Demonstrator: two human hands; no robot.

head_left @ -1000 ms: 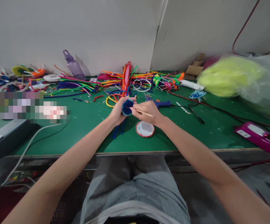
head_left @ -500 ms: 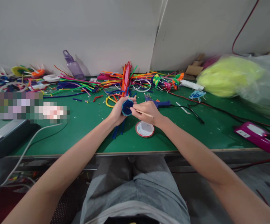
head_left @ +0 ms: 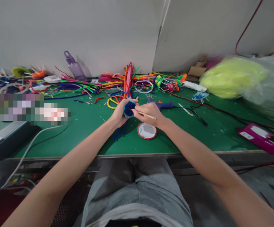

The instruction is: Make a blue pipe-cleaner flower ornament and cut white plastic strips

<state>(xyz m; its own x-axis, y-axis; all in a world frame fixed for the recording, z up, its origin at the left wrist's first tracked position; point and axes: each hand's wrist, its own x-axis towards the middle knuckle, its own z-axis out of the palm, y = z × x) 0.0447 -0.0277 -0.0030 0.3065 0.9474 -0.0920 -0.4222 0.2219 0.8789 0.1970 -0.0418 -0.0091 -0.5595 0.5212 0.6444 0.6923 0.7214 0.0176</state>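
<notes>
My left hand is wrapped round a small round dark-blue piece with a lighter blue rim, its hollow side facing me. In my right hand a thin wooden stick is pinched like a pen. Its tip points into the middle of the blue piece; whether it touches the surface is too small to tell. Below my right hand lies a white disc with a red rim. Blue strips stick out beneath my left hand. Just behind my right hand rests a blue-handled tool with a cord, partly hidden.
Colourful pipe cleaners lie heaped along the back of the green table. A purple bottle leans by the wall. On the right are a bag of yellow material, a blue figure, a magenta power strip and cables.
Almost nothing differs. Both hands keep their place around the blue piece, and the stick stays pointed into it.
</notes>
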